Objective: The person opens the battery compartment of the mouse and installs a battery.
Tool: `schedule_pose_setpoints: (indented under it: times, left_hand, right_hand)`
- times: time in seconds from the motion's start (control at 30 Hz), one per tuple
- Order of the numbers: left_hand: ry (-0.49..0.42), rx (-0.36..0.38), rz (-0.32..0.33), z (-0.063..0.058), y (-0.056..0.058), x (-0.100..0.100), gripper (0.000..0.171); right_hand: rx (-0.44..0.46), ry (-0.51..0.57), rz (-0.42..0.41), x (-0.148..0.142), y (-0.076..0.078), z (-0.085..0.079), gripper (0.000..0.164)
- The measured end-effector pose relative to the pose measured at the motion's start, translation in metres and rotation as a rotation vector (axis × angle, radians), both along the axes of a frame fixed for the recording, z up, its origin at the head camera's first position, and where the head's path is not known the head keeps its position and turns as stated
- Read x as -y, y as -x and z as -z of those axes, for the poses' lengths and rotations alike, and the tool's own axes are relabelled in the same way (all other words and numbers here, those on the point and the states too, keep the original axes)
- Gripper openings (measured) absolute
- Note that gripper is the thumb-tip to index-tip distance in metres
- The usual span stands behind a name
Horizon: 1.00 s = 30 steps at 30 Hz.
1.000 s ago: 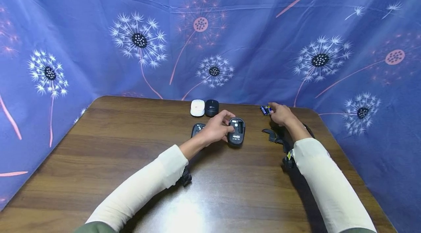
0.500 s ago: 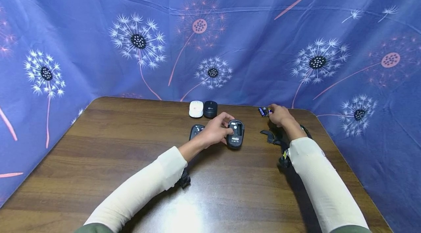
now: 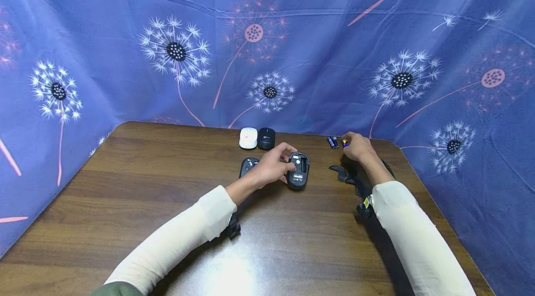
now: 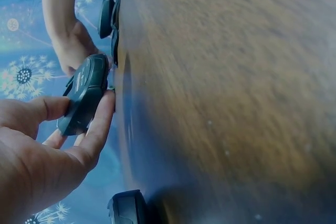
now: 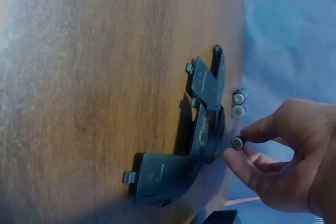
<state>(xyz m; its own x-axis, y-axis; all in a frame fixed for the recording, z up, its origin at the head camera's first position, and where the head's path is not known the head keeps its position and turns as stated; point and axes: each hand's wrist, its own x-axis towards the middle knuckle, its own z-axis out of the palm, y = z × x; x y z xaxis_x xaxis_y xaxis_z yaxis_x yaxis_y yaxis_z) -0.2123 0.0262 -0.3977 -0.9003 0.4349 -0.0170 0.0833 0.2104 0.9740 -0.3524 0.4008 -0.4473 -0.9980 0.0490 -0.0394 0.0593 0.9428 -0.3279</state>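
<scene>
My left hand [image 3: 273, 164] grips a black computer mouse [image 3: 298, 171] by its side, with the underside and its uncovered battery slot facing up. In the left wrist view the mouse [image 4: 84, 94] is held tilted between thumb and fingers, above the table. Near the table's back right, my right hand [image 3: 360, 147] pinches a small battery [image 5: 238, 143] between thumb and fingertip. Two more batteries [image 3: 333, 142] lie side by side just left of that hand. Close by are several black mouse battery covers [image 5: 163, 177], partly hidden by the right arm in the head view.
A white mouse [image 3: 248, 138] and a black mouse [image 3: 266, 139] stand at the table's back edge. Another dark mouse [image 3: 249, 166] lies partly behind the left hand. A blue dandelion-patterned cloth [image 3: 267, 45] hangs behind the wooden table [image 3: 167, 156].
My right hand has drawn one battery slightly to the right, opening a gap from the other two. My left hand and the mouse in it stay almost still.
</scene>
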Motion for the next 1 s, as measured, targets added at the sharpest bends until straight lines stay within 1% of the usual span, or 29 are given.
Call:
schedule_pose_setpoints:
  times: [0.13, 0.2, 0.23, 0.27, 0.37, 0.6, 0.77, 1.0]
  left_hand:
    - [-0.014, 0.010, -0.003, -0.001, -0.001, -0.001, 0.046]
    - [-0.016, 0.014, -0.007, -0.002, -0.002, -0.002, 0.046]
    - [-0.015, 0.015, -0.009, -0.002, -0.002, -0.002, 0.046]
    - [-0.014, 0.016, -0.010, -0.002, -0.003, -0.002, 0.046]
    - [-0.010, 0.017, -0.013, -0.002, -0.003, -0.003, 0.046]
    - [-0.002, 0.017, -0.016, -0.002, -0.001, -0.004, 0.045]
    - [-0.017, 0.029, -0.012, -0.001, 0.000, -0.003, 0.046]
    - [-0.023, 0.027, -0.007, 0.000, -0.001, -0.003, 0.047]
  right_hand:
    - [0.003, 0.056, -0.001, 0.031, -0.049, -0.047, 0.067]
    - [-0.036, 0.073, -0.007, 0.041, -0.067, -0.059, 0.066]
    - [-0.033, 0.096, -0.015, 0.045, -0.076, -0.066, 0.065]
    - [-0.045, 0.104, -0.020, 0.047, -0.082, -0.069, 0.064]
    - [-0.080, 0.116, -0.034, 0.050, -0.095, -0.072, 0.059]
    - [-0.109, 0.197, -0.040, 0.058, -0.109, -0.072, 0.052]
    - [-0.152, 0.234, -0.082, 0.074, -0.122, -0.072, 0.051]
    - [-0.198, 0.260, -0.152, 0.095, -0.138, -0.066, 0.044]
